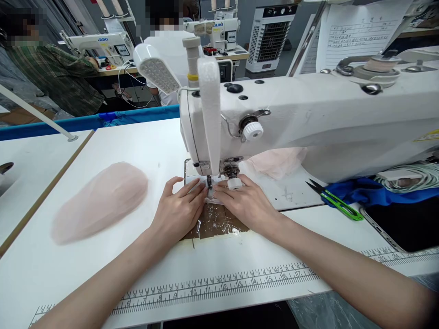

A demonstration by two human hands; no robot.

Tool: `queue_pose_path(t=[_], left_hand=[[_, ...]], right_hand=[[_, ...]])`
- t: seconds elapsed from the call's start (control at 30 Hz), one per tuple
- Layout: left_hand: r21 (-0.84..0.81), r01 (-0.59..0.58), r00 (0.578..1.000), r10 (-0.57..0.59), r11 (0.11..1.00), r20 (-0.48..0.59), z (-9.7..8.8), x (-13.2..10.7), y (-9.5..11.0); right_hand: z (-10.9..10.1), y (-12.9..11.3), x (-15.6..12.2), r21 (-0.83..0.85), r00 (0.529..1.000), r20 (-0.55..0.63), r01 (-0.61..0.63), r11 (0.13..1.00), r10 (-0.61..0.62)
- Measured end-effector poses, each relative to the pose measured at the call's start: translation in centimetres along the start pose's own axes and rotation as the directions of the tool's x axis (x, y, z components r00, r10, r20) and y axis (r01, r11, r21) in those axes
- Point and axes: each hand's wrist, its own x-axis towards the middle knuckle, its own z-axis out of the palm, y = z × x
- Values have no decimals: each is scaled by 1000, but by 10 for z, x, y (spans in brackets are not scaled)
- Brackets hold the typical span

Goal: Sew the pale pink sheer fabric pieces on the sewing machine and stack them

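A white sewing machine (308, 105) reaches across the table from the right, its needle and presser foot (209, 182) between my two hands. My left hand (180, 205) lies flat with fingers apart, its fingertips on a thin, sheer whitish fabric (213, 199) left of the foot. From the right, my right hand (247, 201) presses the same fabric beside the foot, its fingers partly behind a white knob. Below the hands is a brown, tape-covered plate (219, 224). A sheer pale pink fabric piece (103, 201) lies flat at the left.
More pink fabric (279, 161) lies beneath the machine arm. Green thread snips (339, 201), a blue cloth (363, 194) and a black-screened device (408, 224) sit at the right. A printed ruler (206, 288) runs along the front edge. Two people work at machines behind.
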Motion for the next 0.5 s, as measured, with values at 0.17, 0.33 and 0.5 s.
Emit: queue_pose_path(t=[0.17, 0.33, 0.5], left_hand=[[4, 4, 1000, -4, 1000, -8, 1, 0, -1], [24, 2, 1000, -2, 1000, -3, 1, -2, 2], [-5, 5, 999, -5, 1000, 44, -4, -5, 0]], right_hand=[[0, 0, 0, 11, 1000, 14, -16, 1000, 16], [0, 0, -1, 50, 999, 15, -37, 998, 36], [-8, 2, 0, 114, 984, 77, -169, 979, 161]])
